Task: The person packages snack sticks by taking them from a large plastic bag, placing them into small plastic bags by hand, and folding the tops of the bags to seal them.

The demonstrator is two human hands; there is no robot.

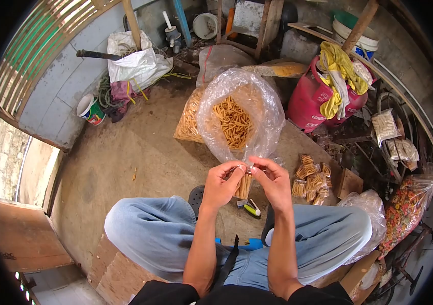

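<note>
While the big bag [269, 118] holds plenty of loose sticks [233, 122], several filled packs [314, 178] lie grouped nearby; left hand [222, 184] and right hand [274, 185] pinch one pouch's [243, 188] top, sealing unclear, near a stapler [252, 208].

Moderately bright, diffuse daylight fills the scene, strongest at the left, around the slatted opening [33, 61] and the pale gap below it, where tones wash out. Soft shadows lie on the concrete floor [125, 137], while the far corner and the cluttered right side are dimmer. White glare streaks the clear plastic bag [271, 114], and smaller glints dot the snack packets [314, 179]. The knees of the jeans [137, 216] look pale. Wide-angle distortion bows the slats and the right-hand rail, inside a round frame with black corners. The centre is fairly sharp; fine detail softens towards the edges.
</note>
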